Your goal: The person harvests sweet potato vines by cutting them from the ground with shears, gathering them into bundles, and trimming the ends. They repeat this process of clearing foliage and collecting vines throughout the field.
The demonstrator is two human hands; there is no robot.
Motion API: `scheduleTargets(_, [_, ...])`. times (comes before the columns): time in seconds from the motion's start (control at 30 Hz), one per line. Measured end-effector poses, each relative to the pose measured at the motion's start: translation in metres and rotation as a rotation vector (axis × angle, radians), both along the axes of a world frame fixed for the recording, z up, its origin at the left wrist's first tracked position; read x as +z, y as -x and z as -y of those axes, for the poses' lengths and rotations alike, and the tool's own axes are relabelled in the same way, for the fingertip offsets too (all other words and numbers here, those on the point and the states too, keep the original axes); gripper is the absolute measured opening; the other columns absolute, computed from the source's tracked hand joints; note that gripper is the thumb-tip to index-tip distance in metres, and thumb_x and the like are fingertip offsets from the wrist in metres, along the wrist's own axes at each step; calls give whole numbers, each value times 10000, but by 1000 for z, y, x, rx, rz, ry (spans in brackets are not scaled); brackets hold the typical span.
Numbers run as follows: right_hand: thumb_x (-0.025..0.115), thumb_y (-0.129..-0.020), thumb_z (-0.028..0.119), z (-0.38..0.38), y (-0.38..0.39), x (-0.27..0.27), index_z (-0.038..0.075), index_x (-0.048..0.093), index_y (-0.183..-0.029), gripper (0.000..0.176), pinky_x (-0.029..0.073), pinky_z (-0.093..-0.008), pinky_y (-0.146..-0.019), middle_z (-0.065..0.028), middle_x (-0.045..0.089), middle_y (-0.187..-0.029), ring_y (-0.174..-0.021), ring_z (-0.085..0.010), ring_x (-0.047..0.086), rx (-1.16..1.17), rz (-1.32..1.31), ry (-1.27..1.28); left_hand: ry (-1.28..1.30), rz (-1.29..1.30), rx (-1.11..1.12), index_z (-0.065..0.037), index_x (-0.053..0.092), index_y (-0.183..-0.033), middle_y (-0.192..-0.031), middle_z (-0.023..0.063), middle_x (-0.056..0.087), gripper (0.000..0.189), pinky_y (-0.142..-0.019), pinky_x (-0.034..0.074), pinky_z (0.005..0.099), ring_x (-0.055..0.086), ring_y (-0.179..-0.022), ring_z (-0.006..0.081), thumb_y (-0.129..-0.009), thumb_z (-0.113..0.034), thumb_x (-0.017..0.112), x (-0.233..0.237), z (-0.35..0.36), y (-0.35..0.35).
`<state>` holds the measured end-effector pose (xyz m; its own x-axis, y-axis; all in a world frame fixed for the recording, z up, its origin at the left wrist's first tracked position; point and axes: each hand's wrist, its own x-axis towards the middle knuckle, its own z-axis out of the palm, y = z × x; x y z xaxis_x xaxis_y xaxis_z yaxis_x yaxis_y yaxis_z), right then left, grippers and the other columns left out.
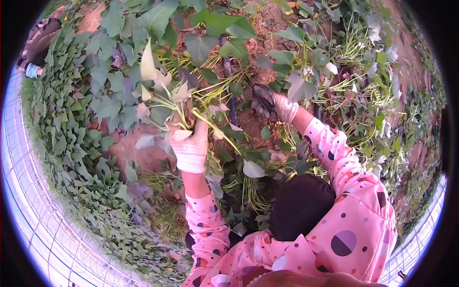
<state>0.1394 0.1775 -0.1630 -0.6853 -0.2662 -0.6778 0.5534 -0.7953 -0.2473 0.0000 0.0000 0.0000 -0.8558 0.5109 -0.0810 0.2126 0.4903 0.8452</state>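
My left hand (190,143), in a pale glove, is closed around a bunch of leafy vine cuttings (177,98) with pale stems and leaves fanning out above the fingers. To the right, my right hand (270,106), in a glove with dark, soiled fingers, is closed around a dark tool (264,95) low among the vines. The tool's exact shape is partly hidden. Between the hands, green stems (217,91) spread out beside a dark hose (233,107) lying on reddish soil.
Dense leafy vines (103,191) cover the ground on the left, with more vines and cut stems (373,91) at right. Another person (40,45) with a blue glove is bent over at the upper left. Bare soil (141,148) shows in patches.
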Motion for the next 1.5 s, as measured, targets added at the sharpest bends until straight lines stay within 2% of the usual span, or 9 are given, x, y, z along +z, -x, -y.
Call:
scheduleTargets(0.3, [569, -879, 463, -1, 12, 19, 65, 573, -873, 398, 418, -227, -399, -40, 597, -648, -448, -122, 515, -87, 45, -250, 1075, -18, -362, -45, 642, -977, -937, 178, 655, 317, -782, 511, 387, 628, -925, 318, -759, -276, 632, -97, -83, 36])
scheduleTargets(0.83, [519, -883, 526, -11, 22, 46, 10, 595, -916, 523, 433, -229, -378, -86, 613, -659, -457, -119, 545, 57, 144, -222, 985, 1, -188, -74, 667, -935, -996, 152, 659, 286, -787, 516, 395, 637, -948, 307, -793, -318, 619, -95, -88, 30])
scheduleTargets(1.03, [492, -919, 462, -4, 13, 26, 65, 592, -986, 414, 406, -230, -386, -24, 552, -593, -442, -84, 501, 15, -12, -481, 1023, 86, -232, -71, 667, -914, -979, 156, 662, 284, -794, 515, 395, 643, -919, 319, -754, -306, 667, -89, -92, 22])
scheduleTargets(1.1, [491, -929, 417, 0, -4, 20, 67, 588, -988, 368, 394, -235, -384, -2, 536, -569, -428, -80, 486, 260, -327, -1105, 1024, 13, -226, -80, 679, -874, -910, 145, 674, 280, -766, 520, 390, 649, -871, 324, -724, -315, 693, -93, -82, 15])
scheduleTargets(1.23, [528, -903, 446, 10, -10, 40, 72, 603, -903, 381, 368, -224, -388, 10, 537, -584, -420, -71, 466, 231, -24, -738, 659, 0, 71, -36, 643, -967, -929, 186, 654, 477, -795, 501, 347, 632, -842, 313, -654, -379, 751, -135, -12, 7])
scheduleTargets(1.3, [536, -889, 477, 12, -7, 38, 59, 607, -812, 431, 385, -218, -384, 10, 542, -557, -417, -83, 498, 201, 20, -653, -134, 291, 397, 45, 600, -1001, -911, 128, 666, 432, -805, 490, 350, 625, -853, 258, -777, -312, 695, -105, 40, 3])
scheduleTargets(1.33, [526, -882, 509, 9, -3, 46, 58, 598, -816, 462, 394, -217, -379, 4, 554, -564, -413, -93, 509, 123, -11, -524, -308, -104, 200, 33, 599, -1031, -931, 94, 661, 360, -773, 485, 325, 599, -822, 214, -813, -240, 683, -85, 77, 8])
scheduleTargets(1.37, [516, -875, 542, 7, 3, 57, 57, 589, -820, 493, 402, -217, -374, -2, 566, -571, -409, -103, 520, 45, -43, -393, 212, -18, 574, 32, 601, -1045, -949, 111, 655, 383, -756, 486, 325, 584, -788, 214, -791, -231, 716, -27, 93, -2])
scheduleTargets(1.5, [431, -884, 605, 2, 29, 69, 51, 591, -942, 579, 396, -213, -386, -8, 564, -633, -465, -84, 516, 82, -79, -357, -116, -246, 1341, 82, 573, -1095, -962, 151, 660, 466, -665, 565, 360, 632, -739, 218, -798, -250, 713, 51, 188, -11])
